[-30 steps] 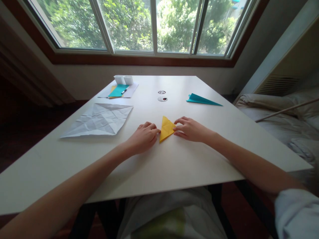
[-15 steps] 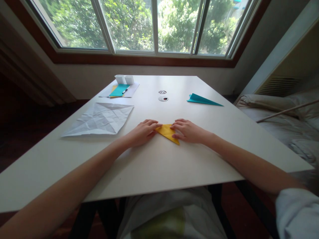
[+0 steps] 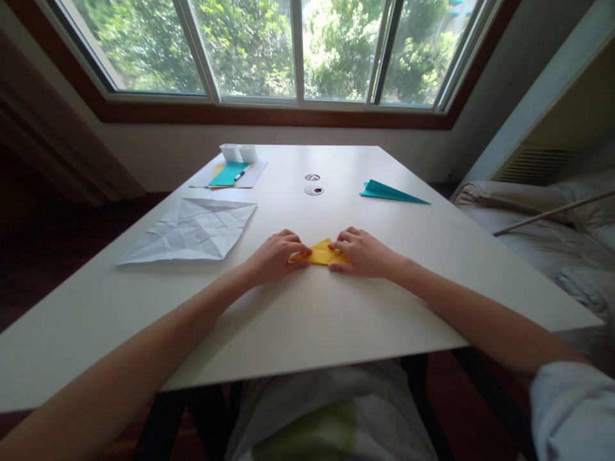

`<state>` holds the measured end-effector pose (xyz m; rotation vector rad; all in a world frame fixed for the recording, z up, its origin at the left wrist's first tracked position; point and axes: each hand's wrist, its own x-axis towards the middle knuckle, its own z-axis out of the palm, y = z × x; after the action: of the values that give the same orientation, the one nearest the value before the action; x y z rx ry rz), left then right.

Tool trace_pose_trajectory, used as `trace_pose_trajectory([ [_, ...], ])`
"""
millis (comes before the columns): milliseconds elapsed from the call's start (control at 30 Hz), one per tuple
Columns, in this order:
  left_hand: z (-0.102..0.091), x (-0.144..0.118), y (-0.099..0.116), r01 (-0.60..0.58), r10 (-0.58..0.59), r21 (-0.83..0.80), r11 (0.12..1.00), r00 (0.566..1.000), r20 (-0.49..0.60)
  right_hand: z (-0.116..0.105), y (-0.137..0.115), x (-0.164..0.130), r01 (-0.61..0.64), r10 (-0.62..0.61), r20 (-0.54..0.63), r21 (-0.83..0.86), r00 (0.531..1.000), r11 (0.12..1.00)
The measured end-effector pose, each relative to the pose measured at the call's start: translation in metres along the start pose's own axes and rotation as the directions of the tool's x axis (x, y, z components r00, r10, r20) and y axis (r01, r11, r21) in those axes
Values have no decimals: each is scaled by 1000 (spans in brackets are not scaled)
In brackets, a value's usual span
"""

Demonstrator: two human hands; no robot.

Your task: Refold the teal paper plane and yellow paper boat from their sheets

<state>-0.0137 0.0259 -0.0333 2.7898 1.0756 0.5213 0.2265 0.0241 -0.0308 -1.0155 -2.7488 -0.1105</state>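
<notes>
A small folded yellow paper (image 3: pixel 323 253) lies on the white table (image 3: pixel 307 314) between my two hands, one corner pointing away from me. My left hand (image 3: pixel 280 256) pinches its left end between thumb and fingers. At the other side my right hand (image 3: pixel 364 253) grips the right end, its fingers on top and its thumb along the near edge. Parts of the paper's ends are hidden under the fingers.
Left of my hands lies a large creased white sheet (image 3: pixel 202 227). Farther back are teal paper (image 3: pixel 228 173), a pen (image 3: pixel 241 173) and two small white paper boxes (image 3: pixel 239 153). A teal paper plane (image 3: pixel 391 192) sits at the right, near two round table inserts (image 3: pixel 314 190).
The yellow paper has turned so that its long edge now faces me; earlier a corner pointed down to the right. Both hands have shifted their grip slightly.
</notes>
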Motion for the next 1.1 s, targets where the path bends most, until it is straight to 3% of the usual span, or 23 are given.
trace_pose_trajectory([
  [367,-3,-2,7,-33,33,69,997,999,0,-6,3,2,19,-19,32,24,999,1000],
  [600,-2,-1,11,5,-3,52,999,1000,-31,-3,6,3,8,-10,32,43,999,999],
  [800,-1,-1,13,37,-32,99,994,998,-52,-3,20,0,75,-92,79,188,993,979],
  [1100,-2,-2,12,18,-15,115,993,999,-31,-4,34,-4,23,-57,117,277,991,961],
])
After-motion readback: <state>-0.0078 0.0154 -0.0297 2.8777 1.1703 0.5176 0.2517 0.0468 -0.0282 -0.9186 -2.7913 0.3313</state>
